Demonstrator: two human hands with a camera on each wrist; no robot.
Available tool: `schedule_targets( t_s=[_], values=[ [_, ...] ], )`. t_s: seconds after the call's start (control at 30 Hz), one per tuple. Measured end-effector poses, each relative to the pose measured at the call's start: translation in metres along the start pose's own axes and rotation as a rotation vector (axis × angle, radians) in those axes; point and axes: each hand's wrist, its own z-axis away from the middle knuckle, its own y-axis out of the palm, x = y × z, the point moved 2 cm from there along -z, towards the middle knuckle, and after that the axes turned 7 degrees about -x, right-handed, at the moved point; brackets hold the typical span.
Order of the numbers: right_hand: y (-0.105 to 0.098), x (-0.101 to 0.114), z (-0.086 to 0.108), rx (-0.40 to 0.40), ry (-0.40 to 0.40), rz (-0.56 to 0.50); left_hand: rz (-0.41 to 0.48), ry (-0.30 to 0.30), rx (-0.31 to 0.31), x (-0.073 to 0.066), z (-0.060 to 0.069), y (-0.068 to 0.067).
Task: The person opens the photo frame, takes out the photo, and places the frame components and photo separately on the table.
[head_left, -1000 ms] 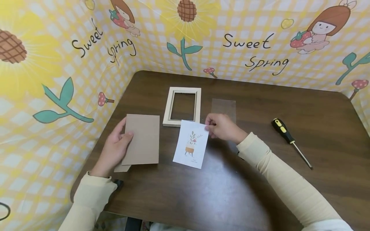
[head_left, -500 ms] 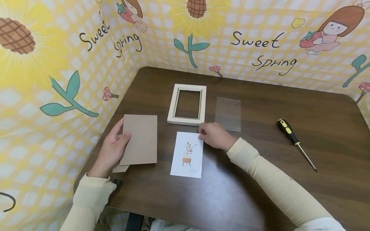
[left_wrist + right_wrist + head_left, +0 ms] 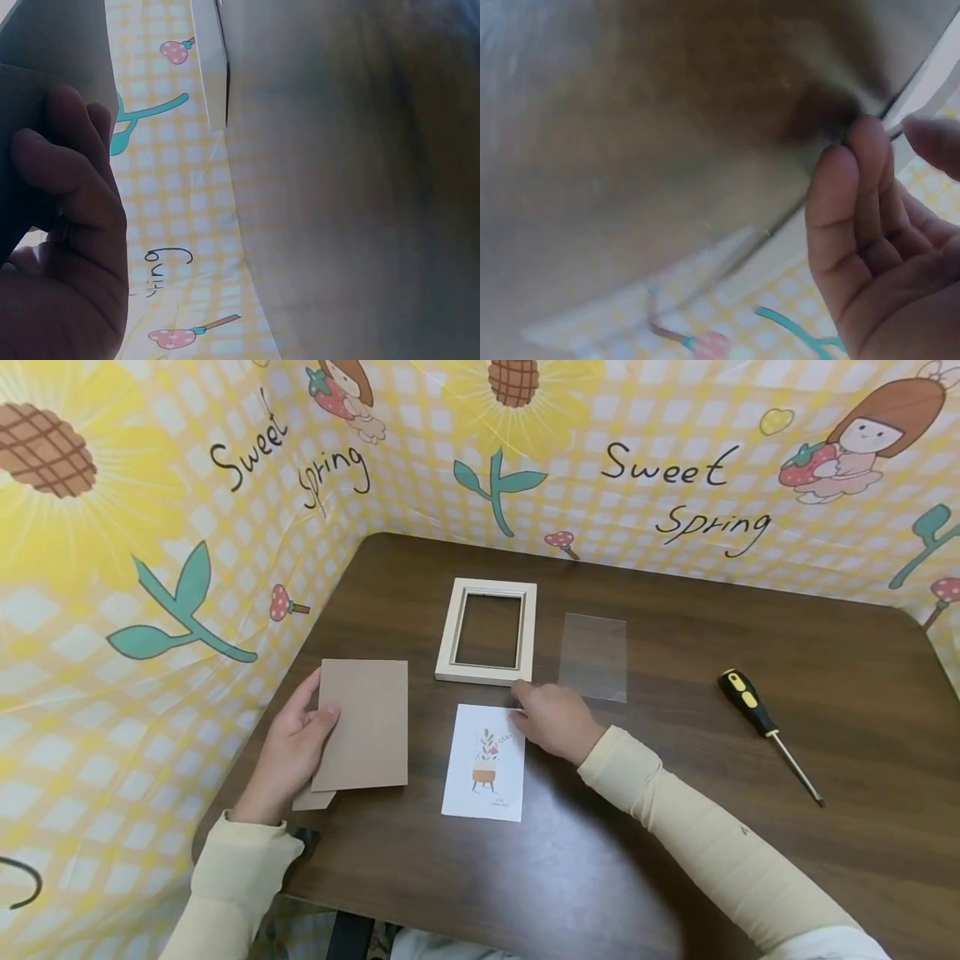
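My left hand [image 3: 288,756] grips a flat brown backing board [image 3: 365,727] at its left edge, with the thumb on top. A paler flat piece [image 3: 313,800] peeks out beneath it. In the left wrist view the fingers [image 3: 71,161] curl at the board's edge. A white card [image 3: 483,777] printed with a potted plant lies on the table. My right hand [image 3: 558,720] is at its upper right corner, the thumb over the corner. The right wrist view shows a small gap between thumb and forefinger. Above the card lies a cream picture frame [image 3: 447,635].
A clear plastic sheet [image 3: 594,656] lies right of the frame. Farther right is a screwdriver [image 3: 768,731] with a black and yellow handle. Printed yellow checked cloth [image 3: 420,493] borders the brown table [image 3: 750,627] at the back and left.
The right hand lowered the card towards me and onto the table, away from the frame's lower edge. Its fingers have parted slightly at the corner. The left hand keeps holding the board.
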Motion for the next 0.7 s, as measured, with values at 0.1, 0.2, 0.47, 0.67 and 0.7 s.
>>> schedule_targets(
  t_s=[0.1, 0.2, 0.47, 0.67, 0.7],
  values=[
    [-0.005, 0.011, 0.005, -0.012, -0.125, 0.052, 0.007, 0.000, 0.000, -0.001, 0.001, 0.001],
    [-0.006, 0.026, 0.013, 0.065, -0.234, 0.087, 0.002, -0.002, -0.005, -0.002, 0.002, 0.001],
    [0.009, 0.052, 0.034, 0.271, -0.302, 0.142, 0.057, -0.019, 0.019, -0.003, 0.001, 0.005],
    [0.020, 0.052, 0.041, 0.307, -0.318, 0.196, 0.048, -0.011, 0.016, -0.003, 0.001, 0.008],
    [0.020, 0.052, 0.041, 0.289, -0.331, 0.197, 0.052, -0.014, 0.019, -0.003, 0.000, 0.009]
  ],
)
